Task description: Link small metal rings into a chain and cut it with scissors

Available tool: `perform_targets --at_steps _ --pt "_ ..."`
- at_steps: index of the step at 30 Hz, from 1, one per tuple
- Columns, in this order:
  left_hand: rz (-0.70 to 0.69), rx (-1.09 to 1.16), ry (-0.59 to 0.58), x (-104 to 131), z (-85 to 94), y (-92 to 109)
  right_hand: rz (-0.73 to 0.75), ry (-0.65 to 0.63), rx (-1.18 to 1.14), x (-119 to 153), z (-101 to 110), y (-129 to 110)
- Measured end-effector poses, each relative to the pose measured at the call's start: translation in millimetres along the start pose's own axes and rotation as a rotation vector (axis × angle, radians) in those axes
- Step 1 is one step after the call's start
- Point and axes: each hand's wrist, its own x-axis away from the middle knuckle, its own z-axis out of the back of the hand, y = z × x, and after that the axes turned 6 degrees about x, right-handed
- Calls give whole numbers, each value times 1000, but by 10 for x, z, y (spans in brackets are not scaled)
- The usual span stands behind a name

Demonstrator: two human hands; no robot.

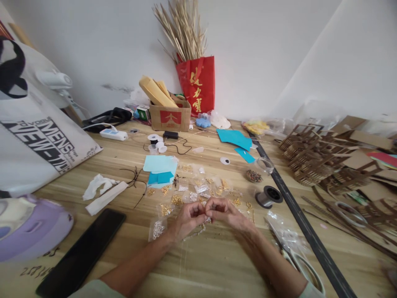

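Observation:
My left hand (190, 218) and my right hand (223, 212) meet fingertip to fingertip above the table, both closed in a pinch. From beneath the joined fingertips a thin, light-coloured chain (195, 236) trails down to the left onto the wood. The exact spot they grip is hidden by the fingers. Just beyond lie gold findings (177, 200) and small clear bags (203, 188) with metal pieces. A bag of white rings (159, 229) is left of my left hand. Beside my right hand, a short gold chain (252, 214) lies on the table.
A wire spool (269, 196), a jar of beads (254, 176) and scissors (294, 256) are on the right. Blue cards (159, 167) lie ahead, and a black phone (82, 252) lies left. Brown woven-looking pieces (316, 153) crowd the far right.

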Motion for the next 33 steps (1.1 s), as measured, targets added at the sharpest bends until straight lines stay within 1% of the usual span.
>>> perform_targets --at_steps 6,14,19,27,33 --pt "9 -45 -18 -2 32 -3 -34 26 -7 -18 57 29" --pt "46 25 -28 25 23 29 -23 29 -23 -23 84 99" --pt "32 59 -24 19 18 42 -21 21 -12 -25 87 102" --pt "-1 14 -48 16 47 27 -23 27 -10 -26 80 109" --pt "5 33 -29 17 23 59 -28 38 -11 -27 66 106"
